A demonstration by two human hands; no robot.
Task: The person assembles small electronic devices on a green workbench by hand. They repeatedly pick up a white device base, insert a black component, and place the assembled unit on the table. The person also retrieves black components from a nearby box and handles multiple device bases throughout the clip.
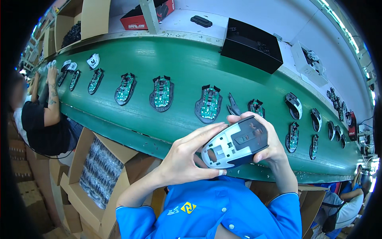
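Note:
In front of my chest, both hands grip a computer mouse shell (pixel 237 142), white at one end and dark grey at the other, with small square openings. My left hand (pixel 186 154) pinches the white end between thumb and fingers. Around the dark end wraps my right hand (pixel 273 144). Just beyond it lies a mouse base with a green circuit board (pixel 256 106), partly hidden by my right hand. A curved black side piece (pixel 233 105) rests beside another mouse base (pixel 209 104), whose board faces up.
Several mouse bases (pixel 162 94) line the green work surface (pixel 183 59). Assembled-looking mice (pixel 293 106) sit at the right. A black box (pixel 251 47) and a white box (pixel 308 63) stand along the far ledge. A co-worker (pixel 43 115) works at left, near a carton (pixel 101 171) of wrapped parts.

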